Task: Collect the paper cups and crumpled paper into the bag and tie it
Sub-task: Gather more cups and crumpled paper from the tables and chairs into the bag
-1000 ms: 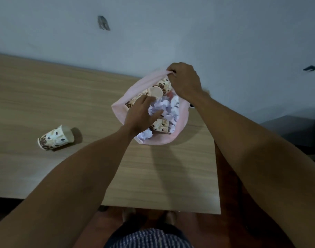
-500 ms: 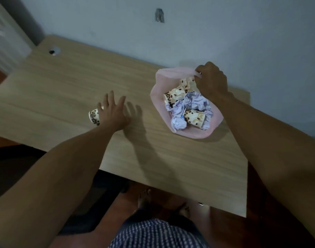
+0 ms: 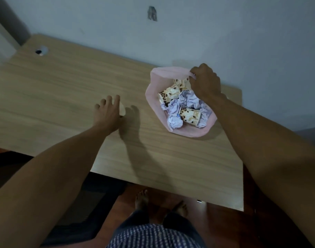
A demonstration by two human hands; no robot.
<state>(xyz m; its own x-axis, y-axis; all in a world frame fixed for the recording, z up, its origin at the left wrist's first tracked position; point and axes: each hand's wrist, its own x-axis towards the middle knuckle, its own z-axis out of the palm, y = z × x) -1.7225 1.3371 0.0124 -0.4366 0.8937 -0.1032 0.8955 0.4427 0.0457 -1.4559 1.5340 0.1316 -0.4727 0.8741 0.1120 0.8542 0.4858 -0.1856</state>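
A pink bag (image 3: pixel 152 97) lies open on the wooden table (image 3: pixel 63 90) at the right. Inside it are brown-spotted paper cups (image 3: pixel 169 93) and balls of crumpled white paper (image 3: pixel 174 121). My right hand (image 3: pixel 205 81) pinches the bag's far rim and holds it open. Left of the bag, my left hand (image 3: pixel 107 111) is curled over a last paper cup (image 3: pixel 122 109) on the table. Only the cup's pale end shows past my fingers.
A round cable hole (image 3: pixel 41 51) sits in the table's far left corner. The wall runs right behind the table. The near edge of the table (image 3: pixel 153 185) is close to my bare feet on the dark red floor.
My left hand left the bag, reached left across the table with fingers spread, and now closes over the loose cup. My right hand has kept its hold on the bag rim.
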